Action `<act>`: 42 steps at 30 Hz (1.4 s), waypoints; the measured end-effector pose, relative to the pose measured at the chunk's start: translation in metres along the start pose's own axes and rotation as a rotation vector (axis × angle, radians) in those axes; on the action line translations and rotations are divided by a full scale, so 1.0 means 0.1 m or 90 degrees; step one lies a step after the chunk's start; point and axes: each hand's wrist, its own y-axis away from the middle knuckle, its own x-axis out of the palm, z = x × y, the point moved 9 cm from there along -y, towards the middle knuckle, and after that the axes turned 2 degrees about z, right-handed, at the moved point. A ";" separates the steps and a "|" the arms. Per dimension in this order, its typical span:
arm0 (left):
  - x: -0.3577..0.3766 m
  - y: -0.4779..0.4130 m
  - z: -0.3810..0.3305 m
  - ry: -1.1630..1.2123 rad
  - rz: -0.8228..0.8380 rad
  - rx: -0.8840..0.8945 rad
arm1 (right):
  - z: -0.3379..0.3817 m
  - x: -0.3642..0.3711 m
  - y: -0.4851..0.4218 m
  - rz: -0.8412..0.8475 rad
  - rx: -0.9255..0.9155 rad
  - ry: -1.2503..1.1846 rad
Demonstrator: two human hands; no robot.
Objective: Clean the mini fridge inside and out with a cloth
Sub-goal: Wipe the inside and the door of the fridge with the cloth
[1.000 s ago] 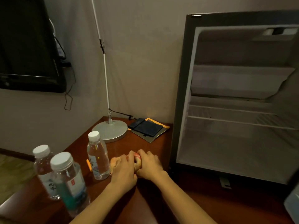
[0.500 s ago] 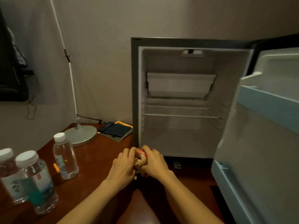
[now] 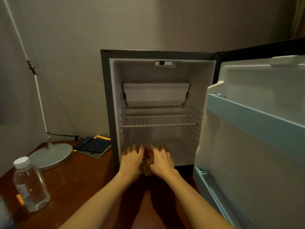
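Observation:
The mini fridge [image 3: 105,100] stands on the brown table with its door [image 3: 257,146] swung open to the right. Inside are a white freezer box [image 3: 156,94], a wire shelf [image 3: 158,121] and a bare white floor. A crumpled orange-brown cloth [image 3: 147,164] sits at the front lip of the fridge floor. My left hand [image 3: 132,160] and my right hand [image 3: 162,160] press side by side on the cloth, fingers spread and pointing into the fridge. Most of the cloth is hidden under the hands.
A clear water bottle [image 3: 30,184] with a white cap stands at the table's left front. Behind it are a lamp's round silver base [image 3: 51,156] with its thin white pole and a dark booklet [image 3: 94,145] on yellow paper. The open door blocks the right side.
The view has swung right and nearer to the fridge. Both hands have carried the cloth from the table in front of the fridge forward onto the lip of its floor.

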 end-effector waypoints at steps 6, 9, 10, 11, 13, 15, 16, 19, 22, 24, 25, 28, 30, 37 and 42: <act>0.58 0.01 0.20 -0.007 0.165 0.018 | 0.14 0.65 -0.27 0.155 -0.020 0.043; 0.60 -0.02 0.20 -0.039 0.126 0.029 | 0.11 0.76 -0.36 0.128 -0.023 0.052; 0.60 -0.06 0.19 -0.037 0.115 0.027 | 0.09 0.74 -0.41 0.101 -0.030 0.037; 0.59 -0.10 0.20 -0.025 0.104 0.023 | 0.08 0.70 -0.45 0.070 -0.039 0.016; 0.55 -0.22 0.22 0.008 0.086 0.010 | 0.07 0.56 -0.56 0.004 -0.057 -0.019; 0.51 -0.34 0.25 0.044 0.102 -0.011 | 0.05 0.40 -0.65 -0.034 -0.049 -0.008; 0.50 -0.39 0.26 0.054 0.118 -0.023 | 0.05 0.34 -0.68 -0.039 -0.036 0.019; 0.59 -0.44 0.26 0.070 0.177 -0.059 | 0.00 0.43 -0.69 0.031 0.010 0.081; 0.77 -0.38 0.22 0.065 0.241 -0.041 | -0.08 0.70 -0.61 0.086 0.007 0.088; 0.80 -0.34 0.22 0.043 0.252 -0.015 | -0.11 0.73 -0.59 0.050 -0.007 0.100; 0.80 -0.33 0.22 0.041 0.252 -0.009 | -0.10 0.73 -0.59 0.038 -0.018 0.107; 0.82 -0.34 0.22 0.043 0.259 -0.010 | -0.09 0.73 -0.65 0.069 -0.029 0.139; 0.86 -0.38 0.22 0.055 0.276 -0.023 | -0.11 0.69 -0.72 0.074 -0.018 0.143; 0.94 -0.66 0.25 0.094 0.275 -0.020 | -0.25 0.79 -1.06 0.046 0.035 0.003; 0.94 -0.95 0.29 0.081 0.246 -0.017 | -0.26 0.78 -1.39 0.001 -0.009 0.051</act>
